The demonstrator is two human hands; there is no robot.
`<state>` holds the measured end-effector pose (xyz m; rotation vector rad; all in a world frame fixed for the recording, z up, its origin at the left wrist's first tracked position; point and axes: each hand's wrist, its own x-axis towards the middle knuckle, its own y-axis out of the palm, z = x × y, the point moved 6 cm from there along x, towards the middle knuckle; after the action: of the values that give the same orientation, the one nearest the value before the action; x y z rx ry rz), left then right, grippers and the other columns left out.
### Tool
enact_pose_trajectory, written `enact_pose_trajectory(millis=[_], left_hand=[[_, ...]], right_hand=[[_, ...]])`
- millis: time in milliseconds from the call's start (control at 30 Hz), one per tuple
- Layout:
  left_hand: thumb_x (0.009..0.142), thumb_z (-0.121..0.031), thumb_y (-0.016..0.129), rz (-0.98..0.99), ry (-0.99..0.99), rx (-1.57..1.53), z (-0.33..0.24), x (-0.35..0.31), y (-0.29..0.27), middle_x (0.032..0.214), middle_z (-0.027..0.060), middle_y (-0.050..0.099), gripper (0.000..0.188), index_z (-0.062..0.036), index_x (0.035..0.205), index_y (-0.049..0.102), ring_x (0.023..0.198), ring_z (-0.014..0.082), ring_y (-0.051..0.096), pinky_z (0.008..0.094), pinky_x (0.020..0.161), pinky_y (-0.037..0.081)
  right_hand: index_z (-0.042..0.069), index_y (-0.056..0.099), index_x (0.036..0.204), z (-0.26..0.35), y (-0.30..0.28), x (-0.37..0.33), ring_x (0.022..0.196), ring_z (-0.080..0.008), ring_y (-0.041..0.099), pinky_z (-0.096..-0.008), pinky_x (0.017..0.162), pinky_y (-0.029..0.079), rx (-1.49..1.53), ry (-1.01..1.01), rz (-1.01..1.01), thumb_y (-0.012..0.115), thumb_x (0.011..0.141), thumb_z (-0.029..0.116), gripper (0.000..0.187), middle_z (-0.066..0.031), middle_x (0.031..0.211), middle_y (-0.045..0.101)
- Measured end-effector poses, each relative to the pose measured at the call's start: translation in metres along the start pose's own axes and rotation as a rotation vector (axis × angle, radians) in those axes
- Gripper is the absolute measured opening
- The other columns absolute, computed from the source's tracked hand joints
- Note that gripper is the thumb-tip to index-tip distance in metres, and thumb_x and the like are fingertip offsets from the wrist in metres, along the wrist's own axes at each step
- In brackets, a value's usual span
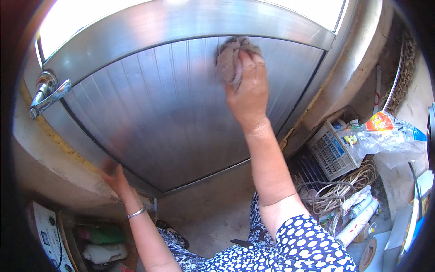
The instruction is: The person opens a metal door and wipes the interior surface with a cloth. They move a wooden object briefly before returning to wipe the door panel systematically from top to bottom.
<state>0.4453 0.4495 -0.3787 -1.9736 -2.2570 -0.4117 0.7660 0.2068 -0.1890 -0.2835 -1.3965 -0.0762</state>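
My right hand (251, 93) presses a crumpled grey-brown cloth (230, 63) against the upper part of a ribbed metal door panel (181, 109), just under the door's broad crossbar (195, 22). The fingers are wrapped over the cloth. Lower down on the left, my left hand (118, 180) is at the door's edge beside the frame, with thumb and fingers apart and nothing visible in it; part of its fingers is dim and blurred. A silver bracelet (137, 212) circles that wrist. The lever door handle (50, 95) is at the upper left, away from both hands.
To the right stand a grey plastic basket (333, 149) with a clear plastic bag (380, 136) over it, coiled cords (349, 186) and white tubes (358, 222). At the lower left are a white panel with dials (50, 235) and a pale bottle (105, 253).
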Motion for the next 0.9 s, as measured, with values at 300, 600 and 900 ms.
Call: enact_pose_trajectory(millis=[300,600,900], left_hand=[[0.081,0.005,0.054,-0.048,0.107,0.034,-0.003,-0.003,0.003,0.138,0.0157,0.039,0.059,0.0015,0.135,0.031,0.125,0.026,0.04,0.0375,0.106,0.029],[0.077,0.01,0.054,0.048,0.259,0.093,0.009,0.007,-0.009,0.13,0.0139,0.046,0.053,0.001,0.128,0.041,0.119,0.025,0.044,0.0374,0.104,0.031],[0.079,0.01,0.053,0.037,0.246,0.07,0.012,0.007,-0.011,0.137,0.0151,0.039,0.064,0.0003,0.137,0.029,0.125,0.0255,0.039,0.0383,0.107,0.027]], right_hand=[[0.005,0.044,0.126,-0.007,0.007,-0.085,0.112,-0.0357,0.045,-0.046,0.086,0.04,-0.132,0.115,0.407,0.067,0.062,0.001,0.068,-0.0158,0.127,0.041],[0.005,0.051,0.12,-0.006,-0.016,0.028,0.114,-0.0362,0.046,-0.0442,0.091,0.04,-0.139,-0.039,0.128,0.065,0.063,-0.001,0.059,-0.0168,0.126,0.046],[0.004,0.051,0.119,-0.016,-0.006,-0.07,0.115,-0.0378,0.046,-0.0441,0.092,0.042,-0.071,0.116,0.384,0.067,0.06,-0.002,0.061,-0.0182,0.125,0.045]])
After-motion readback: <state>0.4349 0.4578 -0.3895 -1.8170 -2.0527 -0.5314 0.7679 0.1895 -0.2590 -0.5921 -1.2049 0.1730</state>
